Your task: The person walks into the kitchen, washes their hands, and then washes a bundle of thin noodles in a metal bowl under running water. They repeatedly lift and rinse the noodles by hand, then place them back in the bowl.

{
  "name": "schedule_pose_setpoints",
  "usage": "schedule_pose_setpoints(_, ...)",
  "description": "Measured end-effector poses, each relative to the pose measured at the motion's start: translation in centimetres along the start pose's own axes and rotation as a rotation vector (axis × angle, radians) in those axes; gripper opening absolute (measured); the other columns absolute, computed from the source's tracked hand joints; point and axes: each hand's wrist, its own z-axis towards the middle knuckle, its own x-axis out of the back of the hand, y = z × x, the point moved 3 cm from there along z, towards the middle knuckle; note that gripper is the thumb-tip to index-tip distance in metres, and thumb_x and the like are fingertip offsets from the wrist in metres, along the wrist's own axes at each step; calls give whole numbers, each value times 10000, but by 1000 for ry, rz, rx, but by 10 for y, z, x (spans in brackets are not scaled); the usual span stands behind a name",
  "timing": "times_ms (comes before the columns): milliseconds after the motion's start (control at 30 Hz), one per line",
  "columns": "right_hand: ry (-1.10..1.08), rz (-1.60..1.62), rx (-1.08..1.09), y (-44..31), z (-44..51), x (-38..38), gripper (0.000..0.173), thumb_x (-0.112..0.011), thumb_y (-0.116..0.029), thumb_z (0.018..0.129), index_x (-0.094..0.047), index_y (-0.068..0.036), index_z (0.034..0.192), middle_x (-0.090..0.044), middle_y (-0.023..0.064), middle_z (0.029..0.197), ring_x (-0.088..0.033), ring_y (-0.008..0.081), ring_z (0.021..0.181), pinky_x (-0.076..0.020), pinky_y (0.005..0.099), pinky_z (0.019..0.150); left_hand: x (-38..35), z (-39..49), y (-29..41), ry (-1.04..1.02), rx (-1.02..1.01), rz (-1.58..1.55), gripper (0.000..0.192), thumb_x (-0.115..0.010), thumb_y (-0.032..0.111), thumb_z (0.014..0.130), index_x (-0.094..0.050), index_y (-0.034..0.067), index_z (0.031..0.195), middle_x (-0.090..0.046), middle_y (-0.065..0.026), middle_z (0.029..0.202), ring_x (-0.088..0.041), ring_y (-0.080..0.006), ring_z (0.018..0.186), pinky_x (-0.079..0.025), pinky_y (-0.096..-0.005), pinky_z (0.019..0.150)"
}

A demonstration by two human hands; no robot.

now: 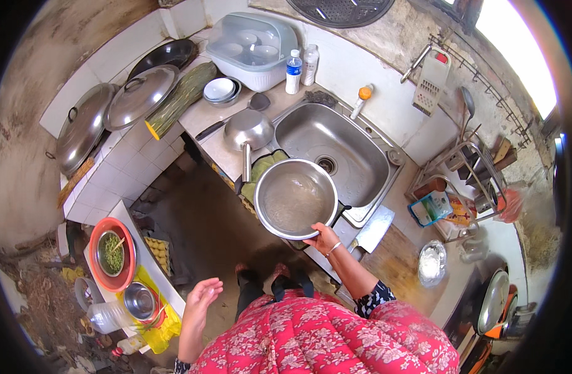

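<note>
My right hand (324, 240) grips the near rim of a round stainless steel basin (295, 198). Cloudy liquid appears to lie in its bottom. The basin is over the front edge of the stainless steel sink (304, 126), hiding part of a green cloth (262, 170) beneath it. My left hand (204, 294) is raised on the left, fingers extended, holding nothing. Left of the sink, a steel saucepan (249, 130) rests upside down on the counter. A cleaver (374, 229) lies right of the sink, beside a wooden cutting board (393, 266).
A faucet (360, 100) stands behind the sink. A bowl of white powder (432, 264) is at the right, below a metal rack (477, 159). At the left, an orange basin (96, 243) holds a bowl of chopped greens (110, 255). A long squash (183, 98) lies on the tiled ledge.
</note>
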Motion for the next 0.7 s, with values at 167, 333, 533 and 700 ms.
schedule_pose_setpoints(167, -22, -12, 10, -4, 3, -4, 388, -535, -218, 837, -470, 16, 1140, -585, 155, 1027, -620, 252, 872, -571, 360, 618, -44, 86, 39, -280, -130, 179, 272, -520, 124, 899, -531, 12, 1147, -588, -85, 1102, -565, -162, 1009, -436, -285, 890)
schedule_pose_setpoints(333, 362, -490, 440, -47, -33, -10, 544, -604, -274, 819, -416, -6, 1254, -523, 185, 1149, -569, 274, 983, -494, 357, 797, -105, 175, 61, -525, -275, 497, 255, -556, 131, 867, -566, 16, 1094, -594, -110, 1034, -578, -193, 982, -451, -297, 857)
schedule_pose_setpoints(533, 298, -1078, 939, -94, -8, -54, 380, -586, -76, 775, -532, -45, 1150, -556, 157, 1038, -550, 311, 949, -440, 376, 823, -184, 276, 53, -567, -762, 1066, 405, -575, 122, 798, -498, 10, 1180, -502, -177, 1168, -493, -328, 1081, -402, -378, 927)
schedule_pose_setpoints(700, 406, -1435, 890, -98, 74, -77, 336, -544, -100, 793, -551, -93, 1129, -546, 159, 1065, -524, 333, 1009, -436, 396, 874, -226, 330, 31, -432, -1113, 1278, 337, -564, 118, 783, -533, 11, 1101, -492, -151, 1160, -471, -312, 1099, -405, -431, 900)
